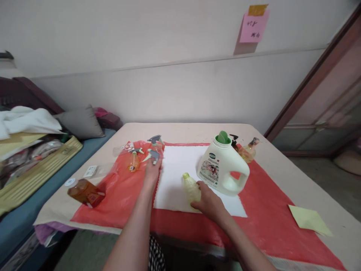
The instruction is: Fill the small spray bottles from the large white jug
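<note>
My right hand is wrapped round a small pale yellow bottle that stands on a white cloth in the middle of the table. My left hand reaches forward to a grey and white spray trigger head at the cloth's left edge; its fingers close around the trigger. A small orange spray bottle lies just left of that hand. A big white detergent jug with a green cap stands right of the yellow bottle.
A red sheet covers the table. An amber bottle lies at the left edge. Two small pump bottles stand behind the jug. A yellow note lies at the right. A cluttered bed is to the left.
</note>
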Available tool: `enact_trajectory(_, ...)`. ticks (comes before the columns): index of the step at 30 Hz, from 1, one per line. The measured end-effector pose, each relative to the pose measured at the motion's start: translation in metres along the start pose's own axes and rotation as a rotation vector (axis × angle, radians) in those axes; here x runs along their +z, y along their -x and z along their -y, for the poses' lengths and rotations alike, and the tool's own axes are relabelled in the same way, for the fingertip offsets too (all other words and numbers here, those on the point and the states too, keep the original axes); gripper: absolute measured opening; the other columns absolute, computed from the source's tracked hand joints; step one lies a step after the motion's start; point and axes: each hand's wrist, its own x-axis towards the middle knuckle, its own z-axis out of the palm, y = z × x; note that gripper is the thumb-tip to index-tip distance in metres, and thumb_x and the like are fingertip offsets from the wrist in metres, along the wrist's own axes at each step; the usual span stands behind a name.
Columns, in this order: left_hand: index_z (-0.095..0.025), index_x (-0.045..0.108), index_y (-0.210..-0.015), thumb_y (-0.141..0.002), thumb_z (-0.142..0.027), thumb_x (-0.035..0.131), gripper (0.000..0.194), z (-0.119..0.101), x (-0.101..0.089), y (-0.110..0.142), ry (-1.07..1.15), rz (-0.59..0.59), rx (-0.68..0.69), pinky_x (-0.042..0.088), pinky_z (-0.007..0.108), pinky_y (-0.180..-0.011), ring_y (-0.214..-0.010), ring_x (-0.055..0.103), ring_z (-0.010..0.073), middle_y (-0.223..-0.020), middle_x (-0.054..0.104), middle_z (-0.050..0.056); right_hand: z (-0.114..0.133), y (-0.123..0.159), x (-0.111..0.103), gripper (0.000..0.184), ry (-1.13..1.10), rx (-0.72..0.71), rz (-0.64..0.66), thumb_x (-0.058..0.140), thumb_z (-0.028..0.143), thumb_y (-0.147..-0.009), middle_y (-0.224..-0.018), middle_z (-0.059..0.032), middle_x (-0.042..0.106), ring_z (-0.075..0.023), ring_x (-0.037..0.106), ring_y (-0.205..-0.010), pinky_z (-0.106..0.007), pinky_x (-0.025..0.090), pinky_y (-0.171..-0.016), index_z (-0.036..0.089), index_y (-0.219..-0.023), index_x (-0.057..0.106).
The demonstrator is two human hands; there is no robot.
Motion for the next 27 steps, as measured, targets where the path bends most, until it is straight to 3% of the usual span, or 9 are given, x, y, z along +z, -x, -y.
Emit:
enact_trajectory(3, -0.018, 0.060, -0.092, -0.078, -0.030, 0.074, 0.023, 0.018, 0.020, 0.002, -0.264, 0.067, -0.016, 0.043, 0.029, -0.068, -0.070, 0.063, 0.0193, -0.071, 0.067, 0.001, -0.001, -0.002, 0.002, 0.068, -0.032, -0.008, -0.033, 0.068, 0.029, -0.070, -0.135, -0.0174, 0.058, -0.0322, 0.060, -0.119, -0.040, 0.044, -0.092, 0.018, -0.133, 0.044)
enact_trajectory(6, -0.018, 0.062, -0.096, -0.080, -0.029, 0.072, 0.022, 0.033, 0.034, 0.007, -0.466, 0.120, -0.011, 0.044, 0.032, -0.078, -0.091, 0.067, 0.0245, -0.097, 0.073, 0.009, -0.002, -0.004, 0.007, 0.067, -0.085, -0.049, -0.046, 0.068, 0.028, -0.069, -0.131, -0.0160, 0.059, -0.0312, 0.060, -0.119, -0.041, 0.044, -0.094, 0.019, -0.131, 0.044)
enact_trajectory(9, -0.018, 0.064, -0.099, -0.079, -0.029, 0.072, 0.024, 0.044, 0.040, 0.013, -0.604, 0.153, -0.005, 0.044, 0.035, -0.084, -0.106, 0.066, 0.0289, -0.111, 0.072, 0.013, -0.003, -0.007, 0.012, 0.063, -0.176, -0.098, -0.075, 0.069, 0.025, -0.066, -0.124, -0.0136, 0.061, -0.0299, 0.061, -0.117, -0.041, 0.045, -0.096, 0.020, -0.124, 0.045)
enact_trajectory(12, -0.017, 0.067, -0.093, -0.075, -0.026, 0.073, 0.021, 0.051, 0.039, 0.017, -0.665, 0.157, 0.014, 0.044, 0.034, -0.089, -0.113, 0.064, 0.0304, -0.113, 0.071, 0.015, -0.002, -0.011, 0.016, 0.066, -0.365, -0.149, -0.123, 0.071, 0.023, -0.062, -0.123, -0.0103, 0.062, -0.0267, 0.062, -0.112, -0.040, 0.046, -0.096, 0.022, -0.122, 0.043)
enact_trajectory(16, -0.016, 0.067, -0.084, -0.069, -0.025, 0.075, 0.019, 0.047, 0.038, 0.013, -0.646, 0.137, 0.049, 0.044, 0.035, -0.086, -0.109, 0.064, 0.0314, -0.107, 0.071, 0.016, 0.002, -0.020, 0.024, 0.074, -0.602, -0.200, -0.185, 0.075, 0.023, -0.057, -0.122, -0.0064, 0.064, -0.0255, 0.063, -0.112, -0.041, 0.048, -0.098, 0.025, -0.124, 0.042)
enact_trajectory(20, -0.017, 0.066, -0.083, -0.081, -0.037, 0.063, 0.021, 0.030, 0.039, 0.008, -0.520, 0.146, 0.099, 0.044, 0.033, -0.079, -0.091, 0.065, 0.0250, -0.092, 0.072, 0.011, 0.004, -0.032, 0.037, 0.073, -0.649, -0.178, -0.245, 0.074, 0.027, -0.059, -0.125, -0.0068, 0.064, -0.0261, 0.063, -0.113, -0.042, 0.049, -0.097, 0.026, -0.125, 0.043)
enact_trajectory(23, -0.019, 0.065, -0.080, -0.088, -0.051, 0.050, 0.037, 0.019, 0.043, 0.014, -0.389, 0.213, 0.138, 0.044, 0.030, -0.074, -0.079, 0.062, 0.0195, -0.079, 0.069, 0.005, 0.004, -0.037, 0.047, 0.071, -0.645, -0.164, -0.264, 0.073, 0.028, -0.062, -0.124, -0.0069, 0.064, -0.0263, 0.064, -0.110, -0.043, 0.049, -0.098, 0.026, -0.126, 0.044)
enact_trajectory(27, -0.019, 0.065, -0.075, -0.087, -0.058, 0.045, 0.046, 0.013, 0.050, 0.033, -0.260, 0.328, 0.146, 0.044, 0.029, -0.069, -0.074, 0.058, 0.0175, -0.074, 0.067, 0.003, 0.004, -0.039, 0.058, 0.071, -0.637, -0.170, -0.262, 0.072, 0.026, -0.061, -0.122, -0.0063, 0.067, -0.0265, 0.066, -0.107, -0.044, 0.049, -0.097, 0.026, -0.127, 0.046)
